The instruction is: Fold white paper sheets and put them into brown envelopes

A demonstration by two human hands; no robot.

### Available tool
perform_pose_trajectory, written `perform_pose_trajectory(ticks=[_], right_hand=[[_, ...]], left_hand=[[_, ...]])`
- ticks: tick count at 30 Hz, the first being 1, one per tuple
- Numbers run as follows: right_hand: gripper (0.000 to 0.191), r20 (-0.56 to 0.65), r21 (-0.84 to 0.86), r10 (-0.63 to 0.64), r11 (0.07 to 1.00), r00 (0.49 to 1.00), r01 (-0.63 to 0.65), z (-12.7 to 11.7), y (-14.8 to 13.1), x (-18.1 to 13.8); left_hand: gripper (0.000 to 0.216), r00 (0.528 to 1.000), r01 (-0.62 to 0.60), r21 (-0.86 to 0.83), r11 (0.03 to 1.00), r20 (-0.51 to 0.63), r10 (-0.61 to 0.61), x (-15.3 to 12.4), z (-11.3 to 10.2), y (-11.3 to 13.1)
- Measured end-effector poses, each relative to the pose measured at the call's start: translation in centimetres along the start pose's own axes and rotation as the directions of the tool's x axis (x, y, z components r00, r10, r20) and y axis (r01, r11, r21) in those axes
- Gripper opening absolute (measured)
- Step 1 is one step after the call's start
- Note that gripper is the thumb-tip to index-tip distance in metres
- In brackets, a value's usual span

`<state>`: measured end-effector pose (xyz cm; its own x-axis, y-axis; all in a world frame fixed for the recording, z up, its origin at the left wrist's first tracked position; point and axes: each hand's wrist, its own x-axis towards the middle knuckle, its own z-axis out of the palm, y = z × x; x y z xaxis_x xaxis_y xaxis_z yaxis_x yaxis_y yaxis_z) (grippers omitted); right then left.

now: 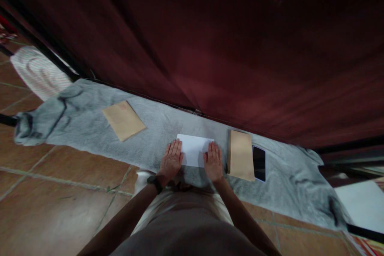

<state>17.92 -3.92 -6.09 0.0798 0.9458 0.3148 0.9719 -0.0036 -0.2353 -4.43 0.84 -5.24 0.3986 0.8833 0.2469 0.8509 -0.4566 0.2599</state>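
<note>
A white sheet of paper (194, 148) lies on a grey towel (90, 124) spread on the floor. My left hand (172, 159) rests flat on the sheet's left edge, fingers stretched out. My right hand (213, 161) lies flat on its right edge, fingers also extended. Neither hand holds anything. A dark watch sits on my left wrist.
A brown envelope (123, 120) lies on the towel to the left. A second brown envelope (240, 154) and a black phone (259, 163) lie just right of my right hand. A dark red curtain (240, 48) hangs behind. Brown floor tiles (60, 184) lie in front.
</note>
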Motion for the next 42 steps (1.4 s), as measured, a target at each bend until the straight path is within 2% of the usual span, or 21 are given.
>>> perform_pose_trajectory(ticks=[7,10,15,22,25,27,31,34,38,42], right_hand=[[0.052,0.115,0.078,-0.148,0.987,0.982,0.139,1.3,-3.8,1.9],[0.051,0.126,0.042,-0.143,0.989,0.982,0.139,1.5,-3.4,1.6],[0.054,0.117,-0.017,-0.100,0.995,0.988,0.102,0.8,-1.1,0.6],[0.058,0.084,-0.054,-0.024,0.998,0.996,0.029,0.4,0.6,-0.6],[0.059,0.079,-0.052,0.000,0.999,0.997,0.004,0.5,1.0,-1.2],[0.060,0.065,-0.048,0.012,0.999,0.998,-0.009,0.5,1.2,-1.4],[0.058,0.039,-0.031,0.016,0.999,0.999,-0.014,0.3,0.7,-1.0],[0.056,0.055,0.006,-0.052,0.999,0.997,0.052,0.2,-0.4,0.1],[0.053,0.109,0.056,-0.161,0.986,0.981,0.156,0.5,-2.0,1.3],[0.052,0.108,0.053,-0.135,0.990,0.985,0.129,0.9,-2.3,1.1]], left_hand=[[0.056,0.988,-0.138,0.003,0.990,0.068,0.138,0.9,0.3,2.7],[0.056,0.988,-0.139,-0.006,0.990,0.062,0.139,0.7,0.6,2.7],[0.057,0.995,-0.101,-0.007,0.995,0.018,0.101,0.1,0.3,1.1],[0.058,1.000,-0.008,-0.037,0.999,-0.026,0.007,-0.7,0.3,-0.9],[0.060,0.998,0.037,-0.032,0.999,-0.044,-0.039,-0.7,0.3,-0.5],[0.060,0.999,0.016,-0.035,0.999,-0.031,-0.017,-0.4,0.3,0.6],[0.057,0.990,-0.129,-0.051,0.990,0.044,0.131,0.3,0.7,3.7],[0.055,0.982,-0.169,-0.029,0.985,0.078,0.171,0.6,1.4,4.9],[0.054,0.981,-0.176,0.005,0.984,0.088,0.175,0.5,1.5,4.2],[0.055,0.988,-0.137,0.023,0.990,0.071,0.135,0.0,0.8,2.4]])
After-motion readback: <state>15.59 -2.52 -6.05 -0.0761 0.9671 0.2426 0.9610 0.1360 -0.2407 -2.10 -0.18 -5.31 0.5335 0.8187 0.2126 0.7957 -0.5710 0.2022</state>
